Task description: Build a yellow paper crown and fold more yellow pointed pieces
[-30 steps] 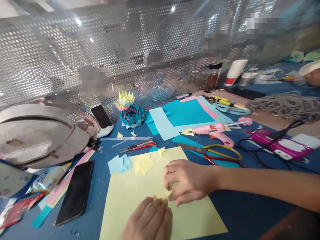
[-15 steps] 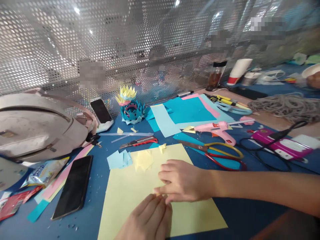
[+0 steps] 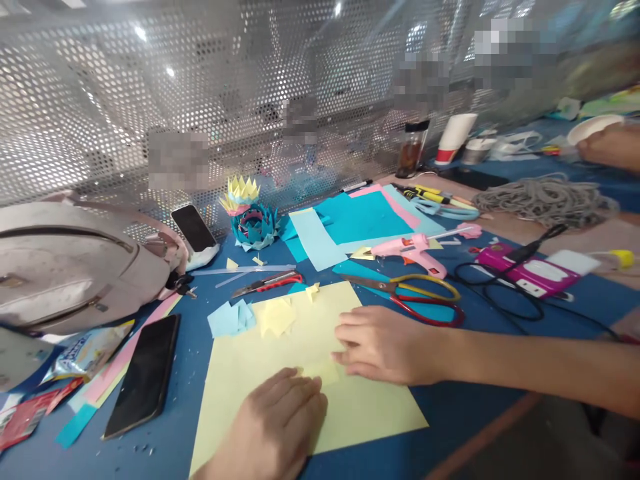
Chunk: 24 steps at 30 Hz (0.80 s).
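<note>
A blue table (image 3: 480, 413) fills the view, with a perforated metal screen (image 3: 150, 87) along its far edge. At about nine o'clock from the hands lies a grey-pink backpack (image 3: 75, 267), and below it, at roughly eight o'clock, a black phone (image 3: 143, 375) lies face up. In the middle sits a large pale yellow sheet (image 3: 280, 360). The right hand (image 3: 385, 345) comes in from three o'clock and lies flat on this sheet, fingers together and stretched toward a small folded yellow piece (image 3: 320, 371), which its fingertips press down. The left hand (image 3: 273, 427) enters from six o'clock, palm down on the sheet, fingers close together, its tips touching the near edge of that same piece (whether they pinch it or only hold it flat is hard to tell).

At one o'clock from the hands lie the scissors (image 3: 415, 297) with red and yellow handles, and just beyond them a pink glue gun (image 3: 413, 250). Blue and pink papers (image 3: 360, 217) spread at twelve o'clock. A paper flower model (image 3: 250, 217) stands at eleven o'clock, a red cutter (image 3: 267, 283) nearer. Small cut squares (image 3: 250, 317), blue and yellow, lie at the sheet's far left corner.
</note>
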Tool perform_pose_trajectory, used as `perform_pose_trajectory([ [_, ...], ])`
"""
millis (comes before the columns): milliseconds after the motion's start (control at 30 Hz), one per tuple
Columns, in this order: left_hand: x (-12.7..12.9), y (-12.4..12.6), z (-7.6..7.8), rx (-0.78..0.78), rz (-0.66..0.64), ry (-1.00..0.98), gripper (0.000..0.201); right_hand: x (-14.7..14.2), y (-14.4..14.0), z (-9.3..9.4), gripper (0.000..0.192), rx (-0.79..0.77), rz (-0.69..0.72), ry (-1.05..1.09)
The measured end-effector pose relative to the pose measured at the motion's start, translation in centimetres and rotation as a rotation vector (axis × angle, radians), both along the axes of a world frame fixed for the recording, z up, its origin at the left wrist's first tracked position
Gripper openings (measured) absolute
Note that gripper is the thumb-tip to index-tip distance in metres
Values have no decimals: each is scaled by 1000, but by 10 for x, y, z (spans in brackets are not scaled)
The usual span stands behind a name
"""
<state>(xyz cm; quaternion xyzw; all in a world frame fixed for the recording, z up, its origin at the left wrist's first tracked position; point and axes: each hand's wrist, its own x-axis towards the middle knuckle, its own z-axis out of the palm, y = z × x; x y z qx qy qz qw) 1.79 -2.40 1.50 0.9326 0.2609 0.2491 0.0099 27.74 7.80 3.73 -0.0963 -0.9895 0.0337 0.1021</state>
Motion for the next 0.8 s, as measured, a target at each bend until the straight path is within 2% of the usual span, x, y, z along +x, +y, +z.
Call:
perform_pose_trajectory([
  [67,0,3,3,-196,51,-81,29,-4,2,1,35,-17,-13,10],
  [167,3,6,0,-371,248,-161,18,-13,3,-4,36,-6,-49,27],
  [300,12,11,-7,-419,360,-152,18,-26,2,-12,43,2,-63,-14],
  [400,18,14,-8,-462,407,-161,10,-31,4,-12,31,-71,-59,-17],
  [500,20,17,-6,-517,470,-187,11,-34,9,-7,17,-200,-70,-22],
  [600,21,21,-2,-577,526,-214,18,-35,13,-1,16,-391,-139,-8],
  [800,20,23,9,-665,598,-313,10,-35,12,7,14,-846,-230,111],
])
